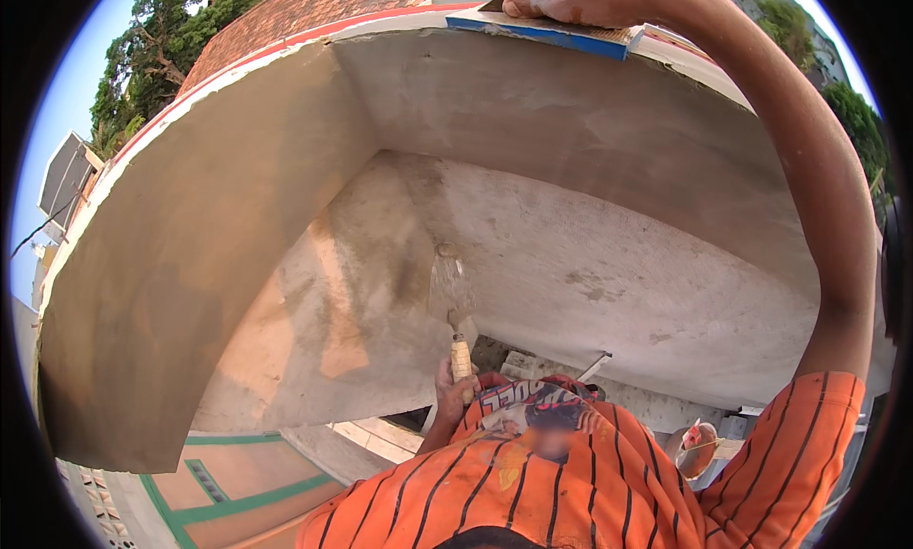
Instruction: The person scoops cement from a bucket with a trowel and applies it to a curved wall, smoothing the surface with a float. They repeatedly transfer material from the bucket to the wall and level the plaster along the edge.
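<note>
plastered wall [209, 235]; l grip [455, 391] round trowel [452, 292], r grip [588, 0] high on board [571, 38], hold unclear

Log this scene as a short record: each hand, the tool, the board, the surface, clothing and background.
Left hand: around the trowel's handle
Trowel: pale handle, blade toward the picture's top
Right hand: at the board, grip unclear
Board: blue-edged, along the wall's upper edge
Wall: grey, unevenly toned
Clothing: orange shirt, dark stripes
Background: tiled roof, trees
</note>
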Demonstrator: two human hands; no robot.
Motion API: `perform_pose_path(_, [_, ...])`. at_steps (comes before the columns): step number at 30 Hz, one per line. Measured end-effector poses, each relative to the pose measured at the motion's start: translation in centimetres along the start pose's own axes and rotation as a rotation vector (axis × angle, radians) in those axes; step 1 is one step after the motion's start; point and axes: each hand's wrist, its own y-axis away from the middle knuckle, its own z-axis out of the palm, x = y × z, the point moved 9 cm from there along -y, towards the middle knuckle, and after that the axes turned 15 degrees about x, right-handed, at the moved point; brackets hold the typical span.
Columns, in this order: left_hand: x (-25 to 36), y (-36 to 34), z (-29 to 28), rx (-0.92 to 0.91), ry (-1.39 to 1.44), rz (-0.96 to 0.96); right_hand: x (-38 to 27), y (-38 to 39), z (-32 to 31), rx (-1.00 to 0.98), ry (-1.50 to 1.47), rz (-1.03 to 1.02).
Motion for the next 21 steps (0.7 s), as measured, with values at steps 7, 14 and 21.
perform_pose_path(7, [0.2,0.5,-1.7,0.028,0.003,-0.009,4.5,-0.4,0.6,-0.036,0.323,0.132])
perform_pose_path(14, [0.0,0.4,-1.1,0.028,0.022,-0.017,0.8,0.0,-0.8,0.011,0.062,-0.001])
perform_pose_path(21, [0.9,0.0,0.0,-0.023,-0.053,0.096,6.7,4.9,-1.7,-0.057,0.314,0.196])
